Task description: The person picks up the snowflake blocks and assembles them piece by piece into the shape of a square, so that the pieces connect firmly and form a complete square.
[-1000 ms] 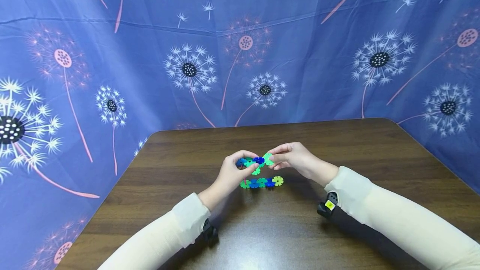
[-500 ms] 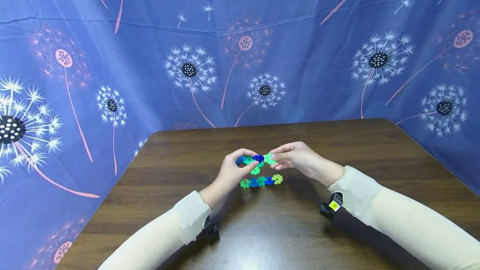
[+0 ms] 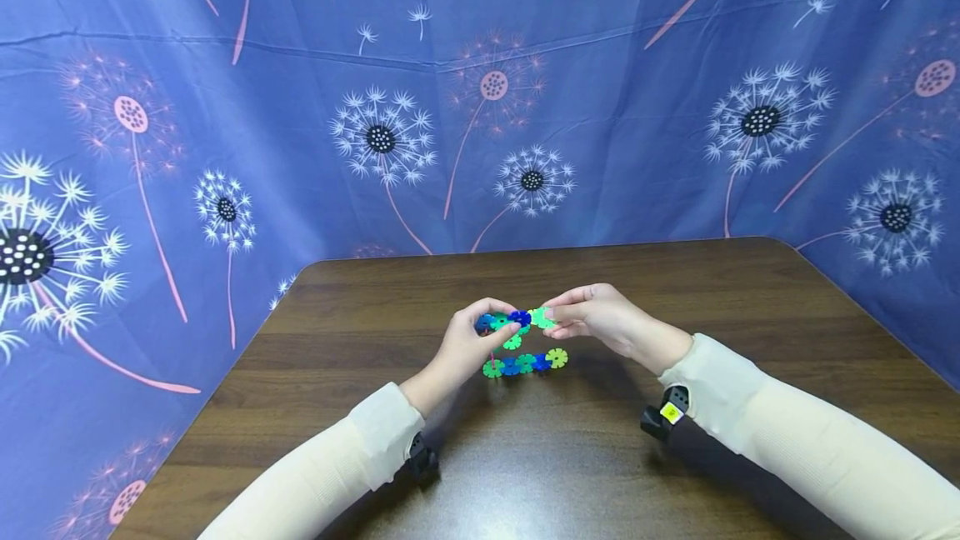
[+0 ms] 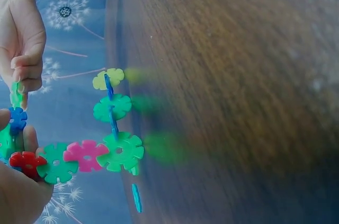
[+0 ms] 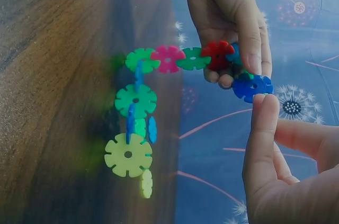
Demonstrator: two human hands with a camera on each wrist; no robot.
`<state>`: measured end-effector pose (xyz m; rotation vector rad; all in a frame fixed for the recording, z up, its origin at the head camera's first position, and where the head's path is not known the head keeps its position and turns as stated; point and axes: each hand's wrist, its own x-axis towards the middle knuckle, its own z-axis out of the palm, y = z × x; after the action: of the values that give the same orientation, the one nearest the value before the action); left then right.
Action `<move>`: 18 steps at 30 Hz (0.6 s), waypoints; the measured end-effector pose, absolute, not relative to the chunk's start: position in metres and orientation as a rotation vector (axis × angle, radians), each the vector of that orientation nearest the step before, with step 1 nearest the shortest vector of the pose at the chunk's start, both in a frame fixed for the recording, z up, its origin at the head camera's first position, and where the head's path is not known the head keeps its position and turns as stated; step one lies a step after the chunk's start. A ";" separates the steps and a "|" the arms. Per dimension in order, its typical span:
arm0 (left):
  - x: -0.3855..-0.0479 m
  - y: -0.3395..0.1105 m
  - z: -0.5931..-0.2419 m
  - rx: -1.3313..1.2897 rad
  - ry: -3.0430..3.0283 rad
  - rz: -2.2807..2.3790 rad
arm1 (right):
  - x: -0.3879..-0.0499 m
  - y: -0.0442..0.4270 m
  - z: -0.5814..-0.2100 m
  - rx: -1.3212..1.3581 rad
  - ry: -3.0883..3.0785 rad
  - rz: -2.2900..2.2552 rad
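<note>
The chain of flower discs was off to the middle of the counter, part of it held up between two hands and part hanging low. In its raised row, a blue disc (image 3: 519, 318) sat next to a light green disc (image 3: 543, 319), and a bit of yellow showed between them; the pictures did not settle whether it was a separate piece or how it was joined.

The right hand (image 3: 603, 321) pinched the light green disc between thumb and fingers. Over the last second it had shifted slightly to the right, taking that disc a little farther from the blue one, while the left hand stayed nearly where it was. My reading is that the work at this end was a small adjustment; whether the joint was seated could not be told.

The left hand (image 3: 467, 346) pinched the raised row around the blue disc, thumb toward the viewer. Beside its fingers, in the left wrist view, a red disc (image 4: 26, 163) linked to a green one, then to a pink disc (image 4: 86, 155), making an upright that ran down to the lower row (image 3: 525, 363). That row alternated green and blue and ended in a yellow disc (image 3: 557, 358); whether it touched the counter (image 3: 570, 473) was unclear.

Farther out were pale sleeves (image 3: 720, 386), a black device (image 3: 660, 415) at the right wrist, and a blue dandelion-print curtain (image 3: 622, 148) behind.
</note>
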<state>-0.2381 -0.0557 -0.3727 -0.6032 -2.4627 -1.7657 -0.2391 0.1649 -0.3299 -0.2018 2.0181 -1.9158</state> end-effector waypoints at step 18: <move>-0.239 -0.056 -0.371 -0.717 -2.480 -1.729 | -0.242 0.156 -0.332 -0.166 1.967 -1.951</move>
<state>-0.2390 -0.0564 -0.3706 -0.7165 -2.4801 -1.7291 -0.2423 0.1560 -0.3323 -0.1662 1.9666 -1.9513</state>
